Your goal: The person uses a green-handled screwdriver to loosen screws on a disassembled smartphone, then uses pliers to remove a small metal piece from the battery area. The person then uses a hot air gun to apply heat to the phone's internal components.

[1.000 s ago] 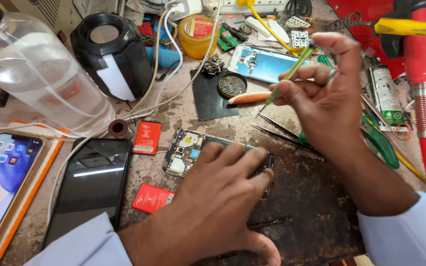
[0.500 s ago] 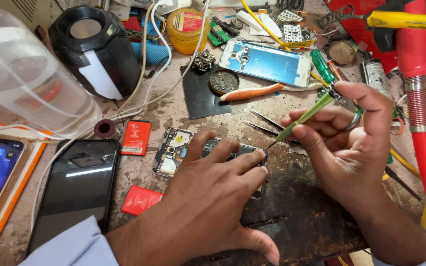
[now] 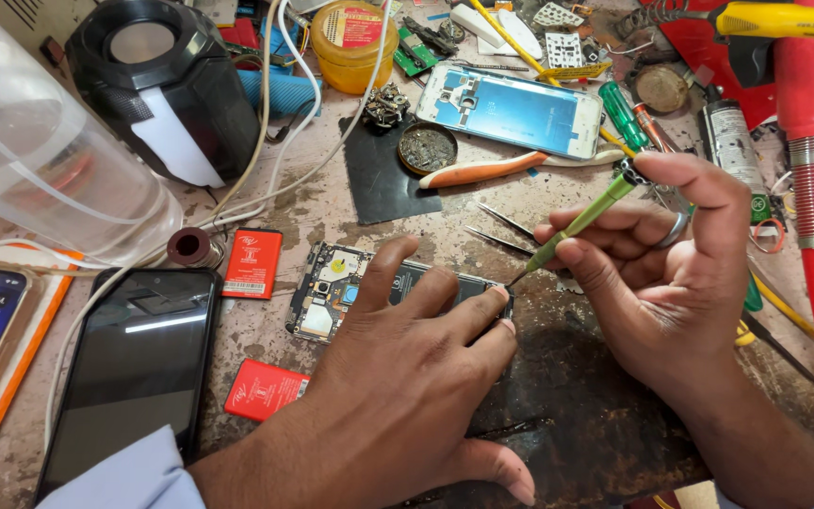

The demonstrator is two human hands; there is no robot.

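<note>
So compared with 1 second back, the right hand has come down from the upper right of the frame, where it held the green screwdriver up in the air over the clutter. Now the tip sits right at the upper right corner of the opened phone, just past the left fingertips. Half a second ago it was already angling in; now it looks like it's touching the edge of the phone, though the tip is tiny and I can't swear it's seated in a screw. My read is that the approach is over and the actual work on that corner is starting.

Left hand hasn't really budged: palm down in the middle of the frame, fingers spread apart and pressed flat on the phone, pinning it to the dark mat. About half the phone is covered; the exposed circuit board end pokes out to the left.

Right hand pose: thumb and first 2 fingers pinched tight on the lower shaft of the screwdriver, index finger arched over the top, a ring on 1 finger. The tool slants from upper right down to lower left.

Around it: a red battery left of the phone, a black phone face up at lower left, tweezers just above the screwdriver tip.
</note>
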